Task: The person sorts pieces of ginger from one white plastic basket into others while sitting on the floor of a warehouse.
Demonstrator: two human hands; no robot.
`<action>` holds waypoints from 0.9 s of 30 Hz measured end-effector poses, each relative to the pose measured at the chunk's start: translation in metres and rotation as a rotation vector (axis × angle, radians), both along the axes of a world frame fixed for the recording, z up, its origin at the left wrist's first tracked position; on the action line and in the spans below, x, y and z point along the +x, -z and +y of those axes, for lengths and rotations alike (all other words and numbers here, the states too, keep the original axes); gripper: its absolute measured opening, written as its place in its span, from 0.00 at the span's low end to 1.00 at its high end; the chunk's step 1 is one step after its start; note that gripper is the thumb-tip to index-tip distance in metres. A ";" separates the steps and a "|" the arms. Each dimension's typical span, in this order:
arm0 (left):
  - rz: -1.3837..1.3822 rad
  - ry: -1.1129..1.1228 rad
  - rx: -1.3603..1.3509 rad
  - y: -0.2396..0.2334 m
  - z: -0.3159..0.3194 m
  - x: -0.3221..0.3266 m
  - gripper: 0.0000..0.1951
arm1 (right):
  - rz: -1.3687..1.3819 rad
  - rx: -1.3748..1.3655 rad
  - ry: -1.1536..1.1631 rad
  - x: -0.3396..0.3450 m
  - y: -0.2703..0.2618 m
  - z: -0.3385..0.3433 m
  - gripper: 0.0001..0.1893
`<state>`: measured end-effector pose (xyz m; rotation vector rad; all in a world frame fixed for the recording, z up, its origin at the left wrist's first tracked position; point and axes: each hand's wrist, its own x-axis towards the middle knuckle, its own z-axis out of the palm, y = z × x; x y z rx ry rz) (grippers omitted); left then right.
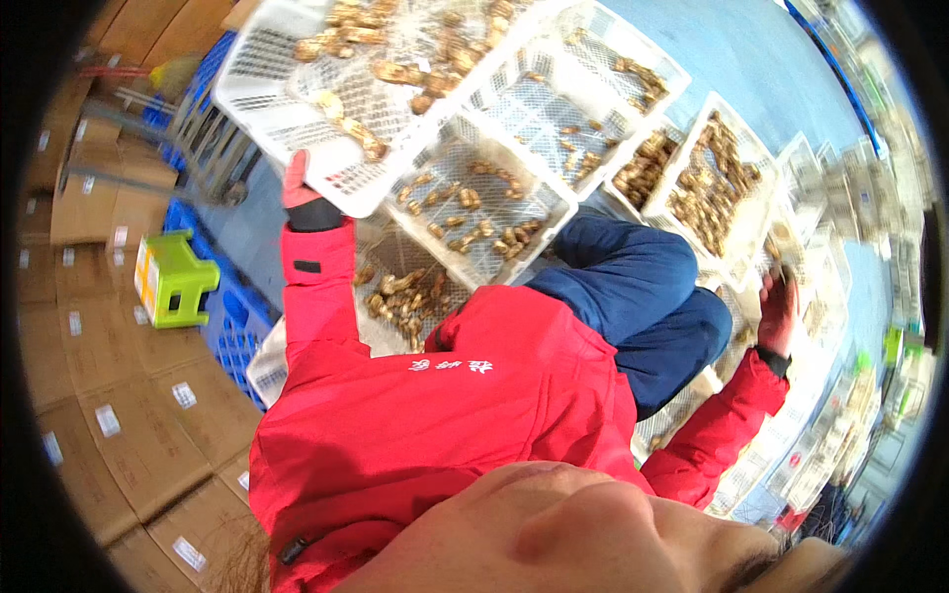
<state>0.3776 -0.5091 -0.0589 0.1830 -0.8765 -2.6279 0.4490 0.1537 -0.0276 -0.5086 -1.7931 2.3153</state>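
My left hand [299, 185] is at the near left corner of a large white plastic crate [356, 181], its fingers against the rim and partly hidden. Brown and pale mushrooms [437, 78] lie in that crate. On the right, my right hand [778, 307] reaches out beside a white crate full of mushrooms [712, 193]. A small brown thing shows at its fingertips; blur hides whether they hold it. Before my knees stand a mesh-bottomed crate [567, 211] with scattered small mushrooms and another white crate [600, 174] with a few.
Stacked cardboard boxes [141, 430] line the left side. Near them are a green plastic stool [178, 278], a blue plastic pallet [233, 326] and a metal cart [215, 159]. Beside my left arm, a lower crate holds mushrooms [411, 304]. More white crates [823, 296] stand at the right.
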 end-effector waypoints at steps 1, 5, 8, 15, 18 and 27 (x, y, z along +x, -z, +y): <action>-0.057 0.103 0.041 0.003 0.033 -0.016 0.24 | -0.001 -0.005 0.024 -0.006 -0.007 -0.003 0.19; -0.042 0.425 0.049 0.044 0.139 -0.080 0.26 | -0.036 0.040 0.124 -0.008 -0.025 -0.010 0.18; -0.074 0.633 0.086 0.080 0.203 -0.112 0.26 | -0.040 0.108 0.187 -0.004 -0.030 -0.010 0.18; -0.138 0.951 0.022 0.102 0.263 -0.130 0.23 | -0.059 0.193 0.169 -0.021 -0.041 -0.015 0.17; -0.129 0.987 -0.086 0.096 0.269 -0.134 0.21 | -0.127 0.319 0.199 -0.067 -0.036 -0.010 0.17; -0.173 1.140 0.023 0.110 0.255 -0.138 0.26 | -0.648 1.528 0.226 -0.236 0.112 0.034 0.26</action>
